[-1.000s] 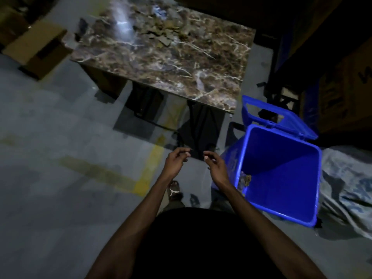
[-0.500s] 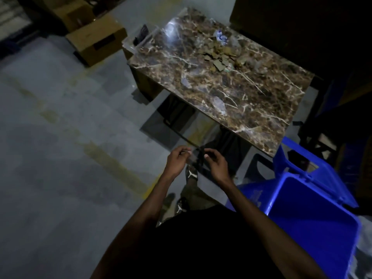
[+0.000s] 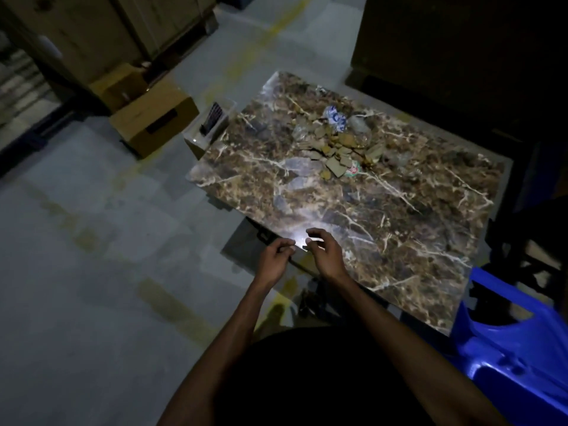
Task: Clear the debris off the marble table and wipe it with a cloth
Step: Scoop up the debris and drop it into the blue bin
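Note:
A brown marble table (image 3: 399, 229) with white veins fills the middle of the view. A pile of debris (image 3: 335, 149) lies on its far part: cardboard scraps, crumpled clear plastic and a blue-and-white wrapper (image 3: 335, 116). My left hand (image 3: 273, 261) hovers just off the table's near-left edge, fingers loosely curled and holding nothing. My right hand (image 3: 324, 253) hangs over that same edge, fingers relaxed and also holding nothing. The two hands are close together, well short of the debris. No cloth is in view.
A blue plastic bin (image 3: 510, 355) stands at the table's right near corner. A clear container (image 3: 212, 123) with a dark item sits by the far-left corner, with cardboard boxes (image 3: 153, 121) behind it. Dark furniture (image 3: 461, 41) rises beyond the table. Bare concrete floor (image 3: 92, 241) lies left.
I have stepped up to the table, so it now sits much nearer and the bin has slid to the right edge of view. My hands moved from mid-air to the table's near edge.

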The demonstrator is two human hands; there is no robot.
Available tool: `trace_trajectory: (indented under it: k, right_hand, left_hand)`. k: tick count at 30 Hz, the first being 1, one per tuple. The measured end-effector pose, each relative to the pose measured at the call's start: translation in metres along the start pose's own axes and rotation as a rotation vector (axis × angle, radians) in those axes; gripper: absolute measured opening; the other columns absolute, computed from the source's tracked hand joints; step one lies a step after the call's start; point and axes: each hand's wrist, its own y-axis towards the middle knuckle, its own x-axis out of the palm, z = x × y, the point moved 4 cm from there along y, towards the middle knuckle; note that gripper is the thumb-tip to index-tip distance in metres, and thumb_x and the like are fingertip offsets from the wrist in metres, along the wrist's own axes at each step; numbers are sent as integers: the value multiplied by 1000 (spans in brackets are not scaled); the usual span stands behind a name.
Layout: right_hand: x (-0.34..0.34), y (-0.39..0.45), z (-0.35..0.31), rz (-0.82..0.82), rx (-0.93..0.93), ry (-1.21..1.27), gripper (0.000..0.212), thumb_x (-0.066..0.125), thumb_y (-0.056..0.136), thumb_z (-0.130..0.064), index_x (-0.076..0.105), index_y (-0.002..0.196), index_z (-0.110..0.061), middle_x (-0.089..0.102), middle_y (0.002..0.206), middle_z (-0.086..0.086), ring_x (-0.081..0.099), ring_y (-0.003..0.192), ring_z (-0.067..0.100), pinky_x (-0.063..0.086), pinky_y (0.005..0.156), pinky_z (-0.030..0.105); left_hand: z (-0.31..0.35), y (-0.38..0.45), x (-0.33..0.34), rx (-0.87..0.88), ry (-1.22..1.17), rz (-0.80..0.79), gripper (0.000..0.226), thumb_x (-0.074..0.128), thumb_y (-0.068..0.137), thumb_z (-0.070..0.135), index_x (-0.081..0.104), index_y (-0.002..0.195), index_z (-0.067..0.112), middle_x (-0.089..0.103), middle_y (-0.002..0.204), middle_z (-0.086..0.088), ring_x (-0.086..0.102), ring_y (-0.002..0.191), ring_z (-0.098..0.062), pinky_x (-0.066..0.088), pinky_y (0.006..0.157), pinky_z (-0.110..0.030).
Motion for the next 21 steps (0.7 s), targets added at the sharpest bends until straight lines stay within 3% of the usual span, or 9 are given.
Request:
trace_trajectory:
  k: [2, 5, 7, 9, 11, 17, 21]
  right_hand:
    - [-6, 17, -2, 3, 42, 30, 17, 66, 99, -25, 68, 115, -32, 68, 122, -1, 70, 105, 22, 59, 79, 29]
    - [-18, 34, -14, 98, 87, 67, 17, 65, 101, -14, 68, 117, -20, 67, 114, 9, 68, 81, 24, 55, 61, 28]
    - [-21, 46, -14, 139, 157, 90, 20, 63, 101, -7, 65, 121, -8, 65, 107, 17, 58, 66, 29, 51, 54, 29]
    - [-23, 56, -9, 188, 188, 65, 20, 62, 101, -6, 65, 121, -6, 64, 99, 18, 61, 67, 20, 51, 57, 16]
    - [-25, 71, -3, 239, 186, 43, 19, 64, 101, -9, 67, 119, -12, 67, 106, 11, 66, 78, 4, 54, 70, 18]
    - [-22, 118, -10, 399, 325, 117, 18, 59, 101, 1, 62, 118, 3, 65, 100, 16, 60, 87, 24, 48, 64, 11]
    - [-18, 146, -37, 405, 372, 102, 20, 52, 101, 8, 56, 121, 13, 56, 95, 17, 51, 72, 24, 42, 55, 8]
  left_hand:
    - [12, 23, 3, -10, -8, -20, 13, 65, 95, 18, 74, 102, 24, 74, 100, -4, 71, 99, -25, 56, 95, -50]
    - [30, 53, 8, -1, -2, -66, 13, 65, 86, 28, 74, 92, 35, 75, 87, -5, 74, 86, -30, 60, 85, -51]
    - [43, 74, 10, -24, -2, -98, 13, 65, 85, 30, 74, 92, 34, 74, 82, -7, 71, 73, -29, 58, 71, -49]
    - [55, 93, 11, -40, 1, -122, 12, 65, 85, 29, 74, 94, 32, 72, 79, -7, 67, 68, -26, 54, 66, -42]
    - [63, 118, 11, -31, 38, -155, 12, 65, 87, 29, 73, 95, 34, 73, 77, -4, 67, 69, -23, 53, 68, -38]
    - [48, 216, 11, -102, 67, -285, 20, 67, 78, 33, 74, 97, 27, 70, 80, -6, 61, 71, -25, 47, 69, -45]
    - [52, 270, 10, -142, 133, -344, 26, 71, 72, 39, 71, 97, 31, 69, 85, -11, 60, 69, -26, 45, 67, -42]
